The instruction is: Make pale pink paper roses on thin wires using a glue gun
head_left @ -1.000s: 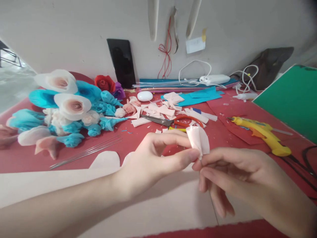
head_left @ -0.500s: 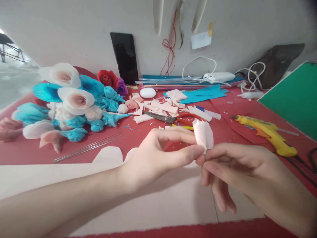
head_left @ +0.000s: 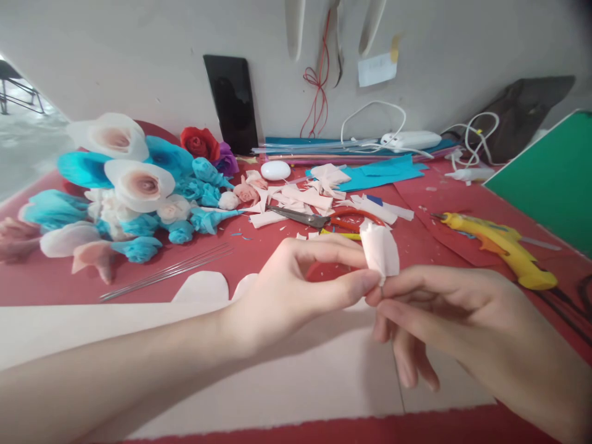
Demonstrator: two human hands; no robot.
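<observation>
Between both hands stands a small pale pink paper flower [head_left: 380, 250], upright, its petals wrapped around a thin stem. My left hand [head_left: 319, 271] is closed, pinching the flower's base between thumb and forefinger. My right hand [head_left: 435, 308] pinches the thin wire stem just below the petals, its lower fingers curled loosely. Most of the stem is hidden by my fingers. Under my hands lies a sheet of pale pink paper [head_left: 259, 382]. Cut petal pieces [head_left: 203, 288] rest at its far edge, partly behind my left hand.
Finished paper flowers [head_left: 143, 185] crowd the left side, with several wires [head_left: 166, 271] before them. Scissors [head_left: 300, 216] lie among paper scraps [head_left: 305, 198] beyond my hands. A yellow glue gun [head_left: 504, 243] is at right, near a green board [head_left: 550, 179]. A phone [head_left: 232, 105] leans on the wall.
The paper flower has turned slightly, its front petal now looking wider. Both hands keep nearly the same position and grip; the camera view has shifted a little.
</observation>
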